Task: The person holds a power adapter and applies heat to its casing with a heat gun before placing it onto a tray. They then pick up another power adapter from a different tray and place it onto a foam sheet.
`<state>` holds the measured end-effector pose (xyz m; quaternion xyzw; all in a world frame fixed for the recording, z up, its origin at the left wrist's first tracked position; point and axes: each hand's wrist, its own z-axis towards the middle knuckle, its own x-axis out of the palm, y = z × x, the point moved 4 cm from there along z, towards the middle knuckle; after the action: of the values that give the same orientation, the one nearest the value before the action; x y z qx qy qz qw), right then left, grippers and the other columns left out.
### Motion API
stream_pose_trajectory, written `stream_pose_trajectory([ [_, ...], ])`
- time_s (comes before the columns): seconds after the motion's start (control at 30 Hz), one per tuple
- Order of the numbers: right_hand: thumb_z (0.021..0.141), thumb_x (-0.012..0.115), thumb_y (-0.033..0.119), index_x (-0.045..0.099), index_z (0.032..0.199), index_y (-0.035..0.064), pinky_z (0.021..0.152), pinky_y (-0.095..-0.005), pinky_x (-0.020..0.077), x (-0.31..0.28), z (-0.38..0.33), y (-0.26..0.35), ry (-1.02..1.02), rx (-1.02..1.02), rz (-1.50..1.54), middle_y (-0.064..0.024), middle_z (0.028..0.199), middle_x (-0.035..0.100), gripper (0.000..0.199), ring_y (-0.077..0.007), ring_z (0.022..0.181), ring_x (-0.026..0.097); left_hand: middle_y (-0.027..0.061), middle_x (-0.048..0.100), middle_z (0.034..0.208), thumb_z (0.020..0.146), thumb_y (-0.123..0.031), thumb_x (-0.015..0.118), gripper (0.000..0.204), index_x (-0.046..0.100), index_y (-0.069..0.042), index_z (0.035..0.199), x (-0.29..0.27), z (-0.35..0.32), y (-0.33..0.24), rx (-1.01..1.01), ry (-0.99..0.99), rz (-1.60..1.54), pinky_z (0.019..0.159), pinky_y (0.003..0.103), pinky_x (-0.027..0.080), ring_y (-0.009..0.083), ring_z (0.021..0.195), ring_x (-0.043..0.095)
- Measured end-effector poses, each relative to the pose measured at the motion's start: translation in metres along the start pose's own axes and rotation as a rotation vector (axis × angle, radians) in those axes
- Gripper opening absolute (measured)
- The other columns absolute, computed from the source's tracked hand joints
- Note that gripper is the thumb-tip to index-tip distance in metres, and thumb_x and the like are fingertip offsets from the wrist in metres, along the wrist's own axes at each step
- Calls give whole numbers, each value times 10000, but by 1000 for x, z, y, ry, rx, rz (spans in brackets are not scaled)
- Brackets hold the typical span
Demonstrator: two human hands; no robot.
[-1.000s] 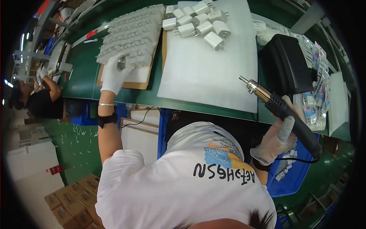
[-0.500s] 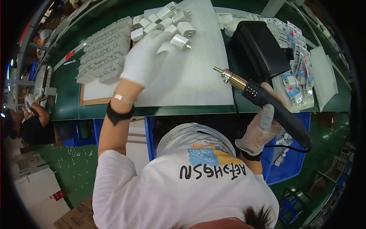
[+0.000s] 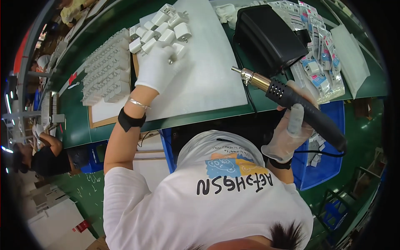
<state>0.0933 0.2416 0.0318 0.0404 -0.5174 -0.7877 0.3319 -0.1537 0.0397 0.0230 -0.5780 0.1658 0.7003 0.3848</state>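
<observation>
My left hand (image 3: 157,68), in a white glove, has its fingers closed round a white plug-in charger (image 3: 179,50) at the near edge of a loose pile of chargers (image 3: 160,29). A metal prong shows beside the fingers; part of the charger is hidden by the glove. On the right, over the table's front edge, my right hand (image 3: 291,125) in a thin translucent glove grips the black handle of a hot air gun (image 3: 287,96). The gun's metal nozzle points up and left, over the table and away from the chargers.
Rows of white chargers (image 3: 110,68) stand on a board at the left. A black box (image 3: 268,39) stands at the back right, near packaged chargers in plastic bags (image 3: 321,62). A blue bin (image 3: 323,166) sits below the table's edge. Another person (image 3: 48,156) sits far left.
My left hand has closed on a charger at the pile's near edge, and that charger has turned. The right hand keeps hold of the hot air gun. The whole view has shifted slightly.
</observation>
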Motion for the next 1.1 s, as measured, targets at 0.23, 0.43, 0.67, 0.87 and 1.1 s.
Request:
stream_pose_trajectory([
  [0.23, 815, 720, 265, 543, 1104, -5, 682, -268, 528, 6, -1, -3, 11, 63, 78, -193, 1024, 648, 433, -197, 860, 631, 178, 580, 1117, 792, -299, 680, 372, 593, -20, 1024, 4, 12, -2, -165, 99, 40, 746, 385, 506, 326, 911, 616],
  [0.43, 865, 640, 335, 553, 1103, 15, 896, -377, 478, 6, 2, 9, 40, -89, -26, -174, 1039, 641, 409, -248, 952, 620, 162, 576, 1157, 787, -177, 707, 477, 518, -18, 1195, 4, 0, -6, 74, 91, -136, 852, 345, 497, 274, 1003, 615],
  [0.67, 904, 561, 433, 556, 1096, 17, 926, -394, 463, -3, 8, 10, 38, -103, -130, -189, 1029, 640, 458, -260, 959, 615, 78, 544, 1198, 752, 11, 713, 520, 493, -35, 1221, -13, -65, -52, -258, 70, -1033, 966, 329, 450, 196, 1100, 561],
  [0.87, 895, 587, 341, 530, 1052, -12, 807, -331, 519, 2, 16, 5, 100, -238, 10, -225, 908, 672, 391, -239, 819, 655, 69, 537, 1201, 733, 16, 734, 543, 498, -31, 1220, 2, -84, -60, -387, 24, -1155, 982, 324, 434, 190, 1127, 537],
  [1.1, 888, 586, 430, 560, 1093, 22, 833, -366, 503, 9, -1, 19, 255, -152, -157, -208, 971, 650, 458, -249, 867, 633, 74, 543, 1189, 724, 3, 748, 548, 515, -33, 1218, 15, -87, -64, -376, -12, -1053, 978, 316, 428, 190, 1104, 543],
])
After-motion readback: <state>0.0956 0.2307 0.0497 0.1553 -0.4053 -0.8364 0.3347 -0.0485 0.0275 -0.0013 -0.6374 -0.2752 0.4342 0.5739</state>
